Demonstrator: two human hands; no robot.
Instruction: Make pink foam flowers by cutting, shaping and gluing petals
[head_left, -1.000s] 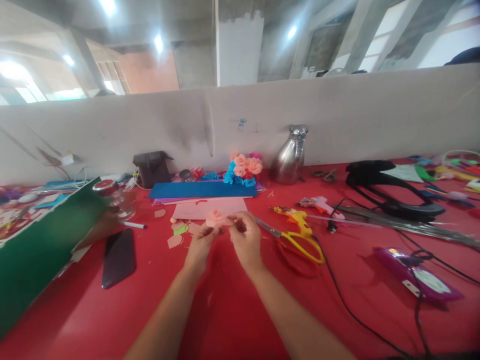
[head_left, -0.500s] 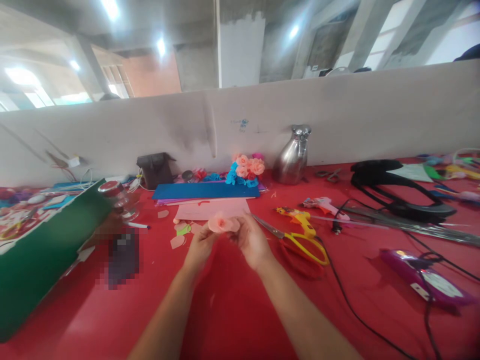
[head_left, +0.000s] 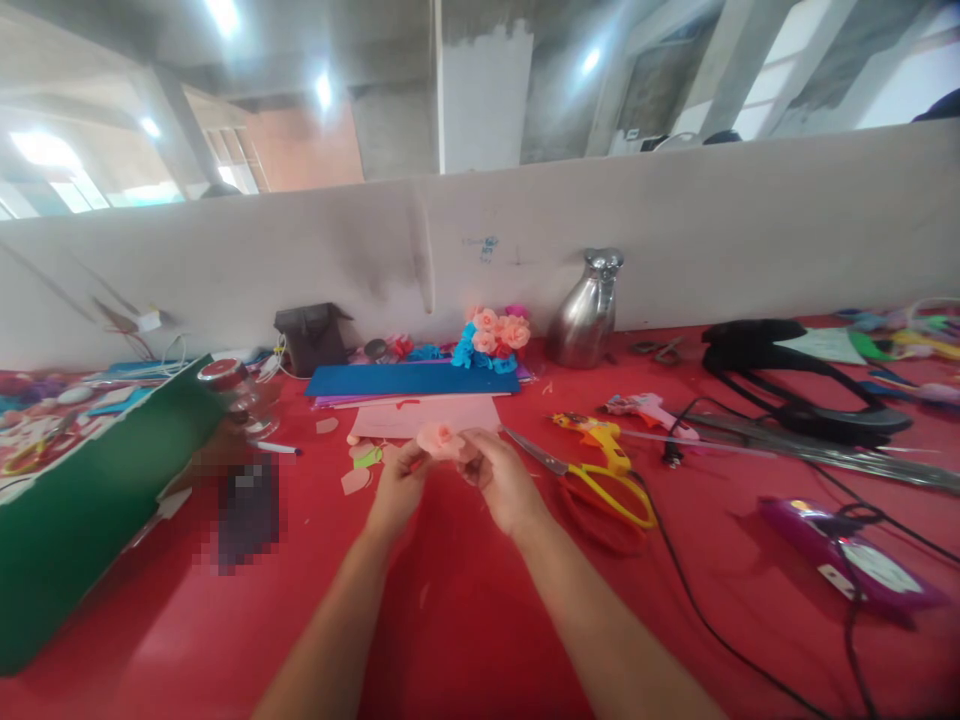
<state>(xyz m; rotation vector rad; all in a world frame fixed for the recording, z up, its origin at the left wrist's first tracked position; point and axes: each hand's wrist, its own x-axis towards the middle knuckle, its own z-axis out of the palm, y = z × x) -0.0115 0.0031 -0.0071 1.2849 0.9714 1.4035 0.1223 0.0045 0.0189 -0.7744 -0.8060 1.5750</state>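
A peach craft flower (head_left: 444, 441) is held up over the red table between both hands. My left hand (head_left: 400, 487) pinches its left edge, and my right hand (head_left: 504, 482) grips its right side with the fingers partly behind the petals. Just beyond lies a pink sheet (head_left: 465, 415) under a blue sheet (head_left: 405, 380). Cut petal pieces (head_left: 355, 481) and a green piece (head_left: 367, 458) lie left of my left hand. To the right of my right hand rest yellow-handled scissors (head_left: 611, 492).
Yellow (head_left: 600, 435) and pink (head_left: 652, 408) glue guns lie at right, with cords and a purple power strip (head_left: 847, 555). A steel jug (head_left: 586, 315) and a bunch of finished flowers (head_left: 495, 338) stand behind. A green-sided box (head_left: 105, 510) and a glass jar (head_left: 240, 400) are at left.
The flower has turned and tilted a little in my hands, and its side petals look more gathered. My right fingers have shifted up along its edge.
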